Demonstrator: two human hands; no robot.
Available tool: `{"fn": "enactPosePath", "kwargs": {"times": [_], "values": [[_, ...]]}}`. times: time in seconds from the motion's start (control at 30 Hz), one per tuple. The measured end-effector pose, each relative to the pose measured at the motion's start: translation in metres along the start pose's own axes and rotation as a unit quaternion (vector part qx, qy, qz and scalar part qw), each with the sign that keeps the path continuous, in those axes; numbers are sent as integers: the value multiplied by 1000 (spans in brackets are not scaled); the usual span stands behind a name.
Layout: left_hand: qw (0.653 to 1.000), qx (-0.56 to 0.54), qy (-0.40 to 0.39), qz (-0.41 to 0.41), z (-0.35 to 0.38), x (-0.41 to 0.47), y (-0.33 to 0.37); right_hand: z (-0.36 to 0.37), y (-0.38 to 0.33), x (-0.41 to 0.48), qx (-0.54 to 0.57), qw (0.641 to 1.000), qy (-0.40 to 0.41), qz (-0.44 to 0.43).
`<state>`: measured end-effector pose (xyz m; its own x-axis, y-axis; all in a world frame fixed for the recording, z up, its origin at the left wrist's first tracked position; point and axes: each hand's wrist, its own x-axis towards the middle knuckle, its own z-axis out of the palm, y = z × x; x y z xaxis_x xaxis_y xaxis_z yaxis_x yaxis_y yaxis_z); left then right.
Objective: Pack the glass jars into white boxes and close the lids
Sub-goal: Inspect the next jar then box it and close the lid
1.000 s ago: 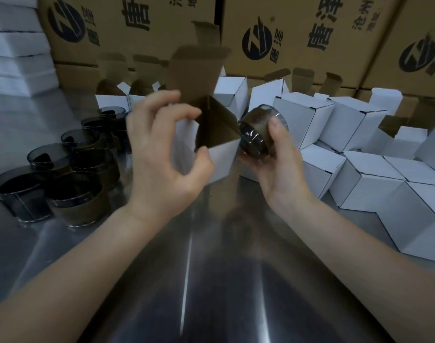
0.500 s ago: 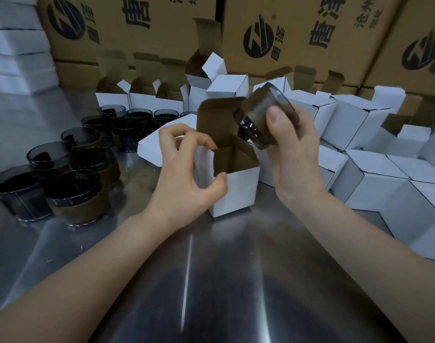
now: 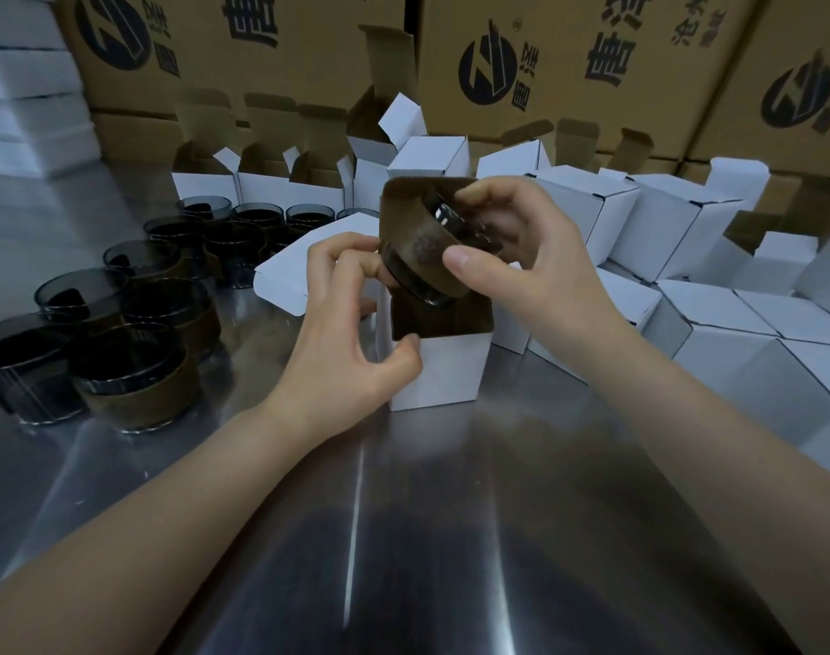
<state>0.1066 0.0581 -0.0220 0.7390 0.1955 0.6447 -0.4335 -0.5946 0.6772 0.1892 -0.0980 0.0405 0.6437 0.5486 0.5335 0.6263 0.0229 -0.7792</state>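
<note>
my right hand [image 3: 535, 267] is clamped around a glass jar [image 3: 422, 248], holding it tilted just above the mouth of the open white box [image 3: 443, 371]. my left hand [image 3: 342, 333] grips the box's left corner, thumb on its front. the box stands on the desk [image 3: 403, 536], with more jars [image 3: 134, 371] off to the left.
</note>
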Motion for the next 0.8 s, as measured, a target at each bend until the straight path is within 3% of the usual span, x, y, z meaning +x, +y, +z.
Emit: {"fn": "enactPosePath", "kwargs": {"times": [0.3,0.6,0.8], "values": [[1000,-29,11,1,-1,0,3,-20,-14,10,-124,987,-91,50],[999,-21,10,22,3,0,0,-16,-25,10,-363,922,-134,-14],[999,-10,16,33,4,-2,2,-11,-24,8,-401,903,-151,-17]]}}
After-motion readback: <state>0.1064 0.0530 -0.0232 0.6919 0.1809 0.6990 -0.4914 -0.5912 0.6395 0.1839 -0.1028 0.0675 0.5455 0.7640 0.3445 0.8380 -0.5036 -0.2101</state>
